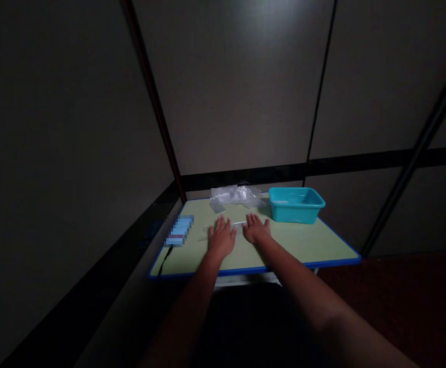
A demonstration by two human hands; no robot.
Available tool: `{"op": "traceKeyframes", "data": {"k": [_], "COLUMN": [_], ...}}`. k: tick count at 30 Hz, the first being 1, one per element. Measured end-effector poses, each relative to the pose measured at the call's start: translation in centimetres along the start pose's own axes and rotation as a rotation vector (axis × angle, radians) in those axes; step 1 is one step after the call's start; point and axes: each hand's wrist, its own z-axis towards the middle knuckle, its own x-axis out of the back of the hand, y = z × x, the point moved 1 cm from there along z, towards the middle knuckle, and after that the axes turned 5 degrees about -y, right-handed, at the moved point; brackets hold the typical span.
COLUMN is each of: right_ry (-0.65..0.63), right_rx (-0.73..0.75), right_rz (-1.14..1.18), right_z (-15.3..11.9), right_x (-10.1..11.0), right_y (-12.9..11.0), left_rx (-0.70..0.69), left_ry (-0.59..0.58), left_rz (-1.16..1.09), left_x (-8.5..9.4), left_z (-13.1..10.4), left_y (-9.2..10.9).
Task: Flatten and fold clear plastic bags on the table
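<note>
Both hands lie palm down with fingers stretched out on a clear plastic bag (239, 224), which is flat on the pale yellow-green table (292, 248). My left hand (222, 238) covers the left part of the bag. My right hand (256, 230) rests on its right part, fingers pointing away from me. Much of the bag is hidden under the hands, and its outline is faint. Beyond them, a loose pile of clear plastic bags (236, 195) lies at the table's far edge.
A turquoise plastic basin (295, 212) stands at the back right of the table. At the left edge lies a blurred-out flat blue object (179, 230), with a dark cord (164, 259) running from it over the front edge. Walls (246, 102) close in behind and left.
</note>
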Motion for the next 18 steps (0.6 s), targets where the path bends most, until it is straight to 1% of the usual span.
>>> {"op": "traceKeyframes", "data": {"k": [2, 5, 7, 8, 9, 11, 15, 18], "right_ry": [-0.017, -0.019, -0.010, -0.009, -0.013, -0.023, -0.041, -0.041], "right_rx": [0.022, 0.064, 0.071, 0.070, 0.071, 0.081, 0.058, 0.020], "right_rz": [-0.033, -0.096, -0.121, -0.129, -0.134, -0.132, -0.094, -0.063], "right_z": [0.1, 0.3, 0.5, 0.5, 0.5, 0.4, -0.1, -0.2], "right_x": [-0.1, -0.4, -0.5, -0.6, -0.5, -0.3, 0.2, 0.3], "right_y": [0.3, 0.8, 1.1, 1.2, 1.2, 1.1, 0.6, 0.3], "left_rx": [-0.087, -0.150, -0.147, -0.134, -0.116, -0.075, 0.009, 0.067], "left_ry": [-0.084, -0.176, -0.199, -0.204, -0.207, -0.222, -0.257, -0.255], "left_rz": [-0.133, -0.294, -0.323, -0.326, -0.325, -0.312, -0.242, -0.175], "left_x": [-0.4, -1.2, -1.6, -1.8, -1.9, -2.2, -2.3, -2.3], "left_z": [0.7, 2.2, 3.3, 3.7, 4.0, 4.4, 4.2, 3.8], "left_y": [2.6, 6.2, 7.5, 7.8, 7.9, 7.3, 5.1, 3.9]}}
